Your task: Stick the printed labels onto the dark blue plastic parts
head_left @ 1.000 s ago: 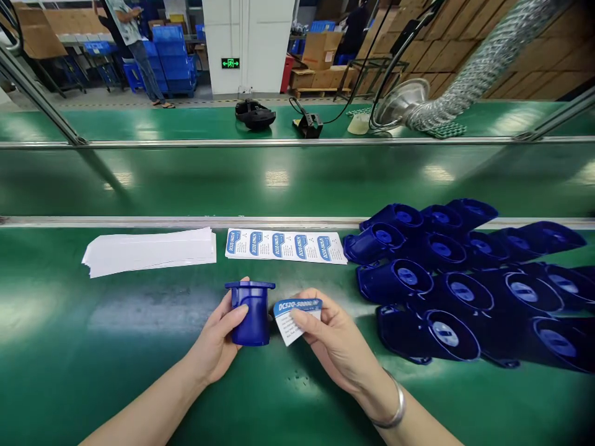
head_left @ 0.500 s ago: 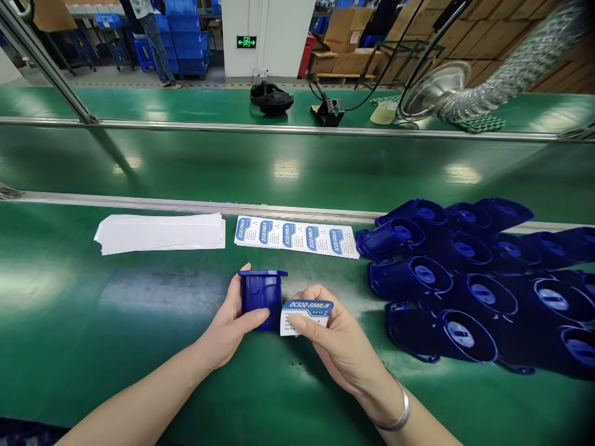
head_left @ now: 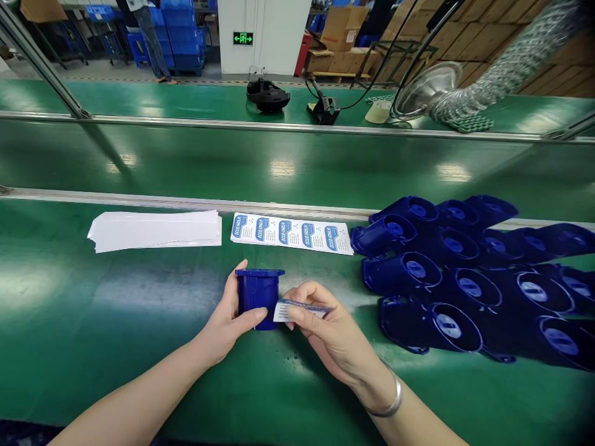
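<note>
On green table, upright blue housing (head_left: 255, 298), white-blue label (head_left: 297, 310) touching

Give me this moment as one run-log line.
left hand: holds blue housing | right hand: holds label against it | beside: label sheet, pile of housings
</note>
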Tool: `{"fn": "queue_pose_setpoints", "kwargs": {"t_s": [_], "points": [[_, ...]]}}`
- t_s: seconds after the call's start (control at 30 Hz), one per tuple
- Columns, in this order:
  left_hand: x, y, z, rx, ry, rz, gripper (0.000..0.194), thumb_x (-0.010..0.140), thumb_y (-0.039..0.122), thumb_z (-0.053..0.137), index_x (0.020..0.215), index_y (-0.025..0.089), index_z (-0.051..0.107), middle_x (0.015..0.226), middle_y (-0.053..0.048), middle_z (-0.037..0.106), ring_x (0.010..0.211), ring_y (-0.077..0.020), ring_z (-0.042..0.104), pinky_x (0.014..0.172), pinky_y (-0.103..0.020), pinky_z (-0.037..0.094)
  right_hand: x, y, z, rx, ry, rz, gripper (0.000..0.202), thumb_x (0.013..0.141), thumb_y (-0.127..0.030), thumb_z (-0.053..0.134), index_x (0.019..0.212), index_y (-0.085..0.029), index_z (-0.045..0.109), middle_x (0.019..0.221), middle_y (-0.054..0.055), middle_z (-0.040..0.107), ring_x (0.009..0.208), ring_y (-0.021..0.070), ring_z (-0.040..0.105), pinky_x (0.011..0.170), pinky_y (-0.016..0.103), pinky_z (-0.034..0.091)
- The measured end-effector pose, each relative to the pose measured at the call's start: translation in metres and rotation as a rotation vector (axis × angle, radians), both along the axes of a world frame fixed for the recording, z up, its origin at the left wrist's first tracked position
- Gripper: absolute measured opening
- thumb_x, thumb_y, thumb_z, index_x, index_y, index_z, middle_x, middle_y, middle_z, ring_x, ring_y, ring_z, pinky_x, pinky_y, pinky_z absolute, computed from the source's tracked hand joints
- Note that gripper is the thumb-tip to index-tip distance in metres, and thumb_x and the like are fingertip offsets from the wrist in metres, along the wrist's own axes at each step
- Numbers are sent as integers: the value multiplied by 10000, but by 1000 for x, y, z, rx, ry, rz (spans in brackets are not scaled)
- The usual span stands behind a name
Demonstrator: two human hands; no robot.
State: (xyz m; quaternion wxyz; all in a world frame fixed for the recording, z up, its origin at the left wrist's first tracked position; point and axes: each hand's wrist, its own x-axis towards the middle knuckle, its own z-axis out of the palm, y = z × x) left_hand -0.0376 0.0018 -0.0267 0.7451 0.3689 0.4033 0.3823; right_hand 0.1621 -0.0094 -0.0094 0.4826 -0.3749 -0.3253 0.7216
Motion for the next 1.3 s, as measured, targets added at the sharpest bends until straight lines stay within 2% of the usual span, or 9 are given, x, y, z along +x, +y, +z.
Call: {"fn": "queue_pose_setpoints", "kwargs": {"t_s": [0.17,0.5,0.7,0.87,1.13,1.3], "points": [[1,-1,-2,2,-20,6,923,894,350,713,1614,340,135,1623,-82,371,1443,-332,406,1194,-496,331,0,-4,-4,-86,-61,-34,376,775,-386,938,860,-191,628,778,-14,570,709,141,485,662,224,407],[1,-4,-10,28,-18,-11,886,937,339,662,1614,360,91,1646,-65,341,1485,-320,354,1212,-490,309,-6,-9,-13,-62,-103,-101,348,801,-360,925,901,-201,632,783,-22,598,715,133,494,673,211,416],[2,-3,-6,39,10,-27,891,941,362,652,1617,342,71,1656,-70,309,1487,-321,344,1216,-475,301,-8,-9,-14,-73,-81,-103,340,808,-351,925,931,-201,645,833,-12,631,756,133,518,709,207,437],[2,-1,-5,62,66,-53,922,935,396,654,1618,306,42,1636,-100,326,1446,-332,391,1192,-476,328,-10,-8,-13,-72,-73,-112,345,798,-339,934,900,-192,639,759,-35,587,692,103,481,665,176,418],[3,0,2,45,88,-63,925,932,411,652,1613,309,34,1646,-100,301,1469,-342,354,1204,-499,319,-9,-6,-12,-78,-82,-117,361,785,-350,941,891,-188,637,751,-34,581,686,100,485,654,170,424],[3,0,0,77,95,-78,894,950,404,636,1605,303,36,1670,-88,253,1504,-310,306,1208,-450,330,-10,-6,-11,-82,-76,-108,359,787,-350,941,888,-188,636,745,-32,589,686,103,495,661,176,433]]}}
